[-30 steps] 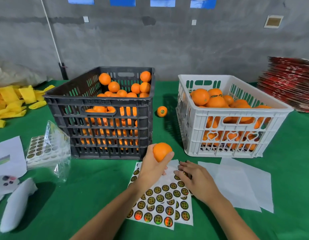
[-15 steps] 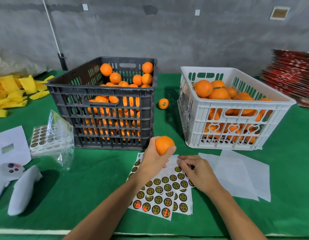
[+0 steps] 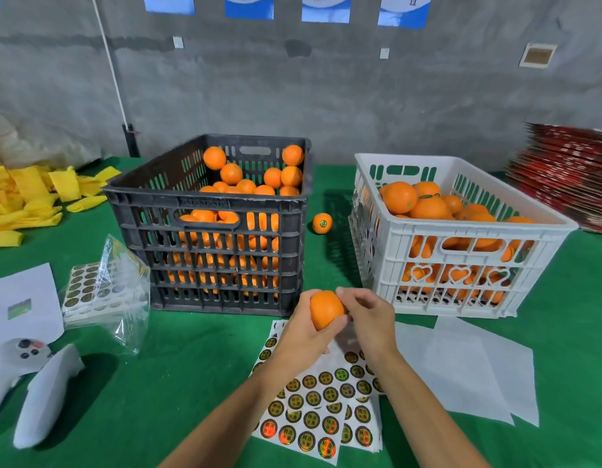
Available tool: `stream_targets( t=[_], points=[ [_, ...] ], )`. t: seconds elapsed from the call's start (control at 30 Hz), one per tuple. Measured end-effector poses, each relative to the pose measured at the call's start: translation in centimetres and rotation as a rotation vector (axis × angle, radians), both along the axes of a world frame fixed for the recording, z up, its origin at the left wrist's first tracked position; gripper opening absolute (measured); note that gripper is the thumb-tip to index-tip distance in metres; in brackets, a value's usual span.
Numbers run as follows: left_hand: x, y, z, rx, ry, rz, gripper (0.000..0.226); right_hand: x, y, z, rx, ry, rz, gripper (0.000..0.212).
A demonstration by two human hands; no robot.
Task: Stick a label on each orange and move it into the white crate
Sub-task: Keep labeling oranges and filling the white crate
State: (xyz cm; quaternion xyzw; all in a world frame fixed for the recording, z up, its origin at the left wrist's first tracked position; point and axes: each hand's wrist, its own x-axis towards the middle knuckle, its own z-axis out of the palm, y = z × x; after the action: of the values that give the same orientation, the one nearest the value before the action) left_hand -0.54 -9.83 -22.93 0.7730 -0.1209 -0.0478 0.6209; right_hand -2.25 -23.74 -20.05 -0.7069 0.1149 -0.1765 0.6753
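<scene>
Orange and round, the fruit in hand (image 3: 326, 312) sat just above the desk (image 3: 178, 373), in front of the two crates. It looked firm and not very heavy, with bumpy skin that should not slip much. A soft squeeze around its middle seemed the best way to hold it.

Going left to right: yellow foam sleeves (image 3: 26, 201) lay far off. A bag of spare sticker sheets (image 3: 100, 292) sat nearer. The black crate (image 3: 211, 231) was full of oranges. One loose orange (image 3: 322, 223) sat between the crates.

The left hand (image 3: 303, 336) had its grip wrapped around the orange from below. The right hand (image 3: 370, 319) touched the orange's right side with pinched fingers; I cannot tell if a label was under them. Sticker sheets (image 3: 313, 413) lay under both arms.

The white crate (image 3: 461, 238) stood just to the right, partly full. Its near wall was tall, so the orange would likely need lifting over the rim. White papers (image 3: 461, 366) lay flat and were not in the way.
</scene>
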Motion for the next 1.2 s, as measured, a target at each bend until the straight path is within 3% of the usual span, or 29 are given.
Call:
stream_targets(
  t=[0.13,0.3,0.4,0.57,0.77,0.87,1.0,1.1,1.2],
  points=[
    [0.6,0.1,-0.8,-0.023,-0.020,0.045,0.063,-0.9,0.8,-0.8,-0.091,-0.097,0.045,0.011],
    [0.6,-0.1,-0.5,-0.014,-0.064,0.116,0.064,-2.1,1.7,-1.1,-0.402,-0.161,0.039,0.040],
    [0.9,0.0,0.7,-0.011,-0.076,0.149,0.068,-2.1,1.6,0.0,-0.402,-0.159,0.049,0.042],
    [3.3,-0.8,7.2,0.040,-0.231,0.121,0.078,-0.6,0.6,5.4,-0.520,-0.295,0.041,0.045],
    [6.2,-5.0,16.8,0.190,-0.519,-0.011,0.083,1.5,-4.0,14.5,-0.661,-0.354,-0.061,0.070],
    [7.3,-9.1,20.9,0.184,-0.526,-0.126,0.087,2.1,-7.0,17.6,-0.766,-0.377,-0.248,0.057],
    [8.2,-13.5,24.2,0.427,-0.633,-0.227,0.076,2.8,-9.7,19.3,-0.849,-0.308,-0.421,0.050],
    [9.4,-13.5,25.2,0.467,-0.687,-0.175,0.058,3.7,-9.5,19.5,-0.949,-0.292,-0.355,0.045],
    [12.3,-10.1,26.3,0.621,-0.691,-0.029,0.057,4.7,-6.9,19.6,-0.913,-0.353,-0.198,0.039]
  ],
)
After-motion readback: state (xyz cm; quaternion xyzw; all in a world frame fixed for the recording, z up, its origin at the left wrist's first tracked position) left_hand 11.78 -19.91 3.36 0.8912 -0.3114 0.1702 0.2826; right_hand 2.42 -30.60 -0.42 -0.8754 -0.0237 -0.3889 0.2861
